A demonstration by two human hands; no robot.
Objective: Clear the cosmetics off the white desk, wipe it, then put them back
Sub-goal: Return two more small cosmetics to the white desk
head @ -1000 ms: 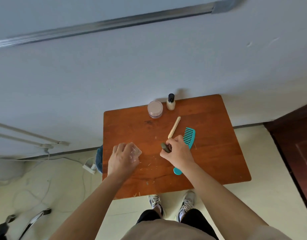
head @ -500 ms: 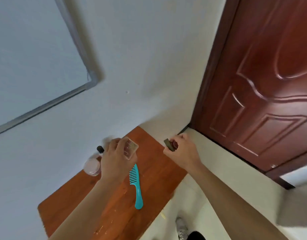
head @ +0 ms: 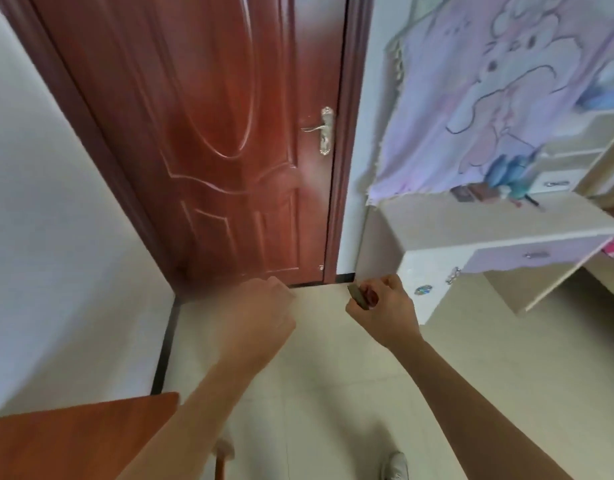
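My right hand (head: 385, 311) is closed around a small dark tube (head: 357, 296), whose end sticks out to the left of the fingers. My left hand (head: 260, 317) is blurred and curled into a fist, seen from the back; the clear case it carried is hidden behind it. Both hands are held out over the floor, facing the door. The white desk (head: 472, 221) stands to the right, beyond my right hand, with a few small cosmetics (head: 472, 194) at the back of its top.
A brown wooden table (head: 73, 438) shows its corner at the lower left. A shut red-brown door (head: 212, 150) is straight ahead. A lilac cartoon cloth (head: 489, 91) hangs behind the desk. The desk has a drawer (head: 534, 254). Pale tiled floor lies below.
My view has swung right, from the brown table past the door to the white desk. Both hands lifted off the table, carrying the dark tube and the clear case.
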